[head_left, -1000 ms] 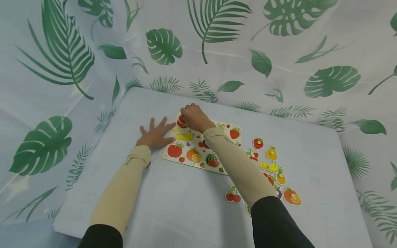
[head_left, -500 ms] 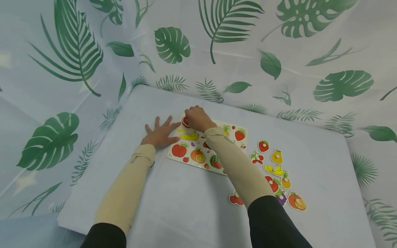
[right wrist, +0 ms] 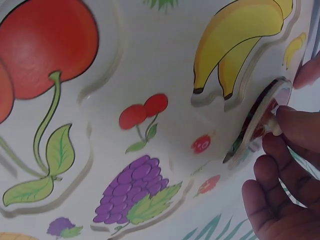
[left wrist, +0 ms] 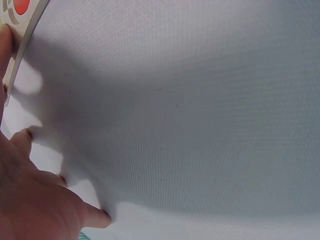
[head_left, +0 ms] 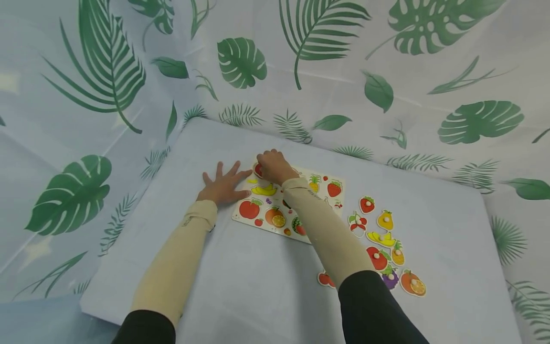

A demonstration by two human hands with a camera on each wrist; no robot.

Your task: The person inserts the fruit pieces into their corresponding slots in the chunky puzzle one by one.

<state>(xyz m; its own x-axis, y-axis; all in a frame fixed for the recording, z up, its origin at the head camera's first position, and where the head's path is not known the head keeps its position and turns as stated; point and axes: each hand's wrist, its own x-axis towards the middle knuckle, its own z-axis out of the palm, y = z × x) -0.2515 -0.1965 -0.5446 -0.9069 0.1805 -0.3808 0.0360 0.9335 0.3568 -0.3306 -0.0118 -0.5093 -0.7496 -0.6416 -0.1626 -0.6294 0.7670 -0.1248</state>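
In the head view, a fruit puzzle board (head_left: 241, 220) lies on the white-covered table. My left hand (head_left: 221, 187) is spread with straight fingers on the table at the board's left side, its thumb and index finger reaching the edge. Over the far left corner of the board is my right hand (head_left: 276, 166). In the right wrist view, its thumb and fingers pinch the small knob (right wrist: 273, 126) of a reddish fruit puzzle piece (right wrist: 254, 117). That piece stands tilted, nearly edge-on, over the board near the printed bananas (right wrist: 240, 40) and grapes (right wrist: 131, 192).
To the right of the board lie several loose knobbed pieces: a strawberry (head_left: 367, 205), pear (head_left: 385, 220), bananas (head_left: 381, 239), pineapple (head_left: 397, 254), grapes (head_left: 390, 278) and orange (head_left: 413, 284). Red cherries (head_left: 325, 279) show beside the right sleeve. A leaf-printed curtain (head_left: 318, 105) stands behind the table.
The head view has shifted, so the scene sits slightly farther right. My right hand stays over the board's far left corner, and my left hand remains spread at the board's side.
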